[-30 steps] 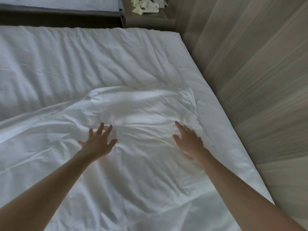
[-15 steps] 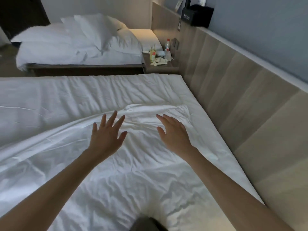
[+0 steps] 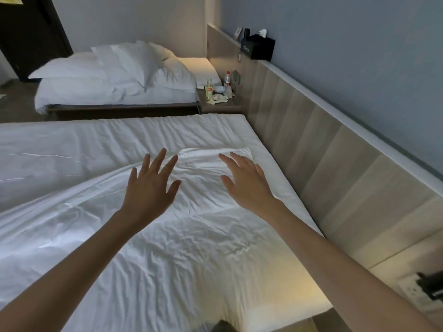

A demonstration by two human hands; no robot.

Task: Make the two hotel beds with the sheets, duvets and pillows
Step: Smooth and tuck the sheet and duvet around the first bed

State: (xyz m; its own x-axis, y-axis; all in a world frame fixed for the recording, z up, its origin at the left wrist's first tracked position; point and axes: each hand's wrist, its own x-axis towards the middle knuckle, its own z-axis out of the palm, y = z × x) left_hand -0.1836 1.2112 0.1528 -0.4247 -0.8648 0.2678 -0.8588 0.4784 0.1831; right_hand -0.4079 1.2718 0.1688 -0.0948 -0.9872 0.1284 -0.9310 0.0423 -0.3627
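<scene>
A wrinkled white sheet (image 3: 167, 259) lies spread over the near bed, its far corner folded near the head end. The quilted mattress pad (image 3: 96, 144) shows bare beyond the sheet's edge. My left hand (image 3: 151, 188) hovers above the sheet with fingers spread and holds nothing. My right hand (image 3: 247, 185) is beside it, also spread and empty, just over the sheet's far corner. On the far bed (image 3: 115, 97) a rumpled duvet (image 3: 96, 80) and white pillows (image 3: 143, 58) are heaped together.
A wooden headboard panel (image 3: 335, 176) runs along the right of both beds. Between the beds a nightstand (image 3: 220, 101) carries bottles and wrappers. A black tissue box (image 3: 260, 47) sits on the headboard ledge. A dark door (image 3: 31, 37) stands at far left.
Both hands have lifted off the sheet and risen with fingers spread. The view has tilted up, bringing the far bed and wall into sight.
</scene>
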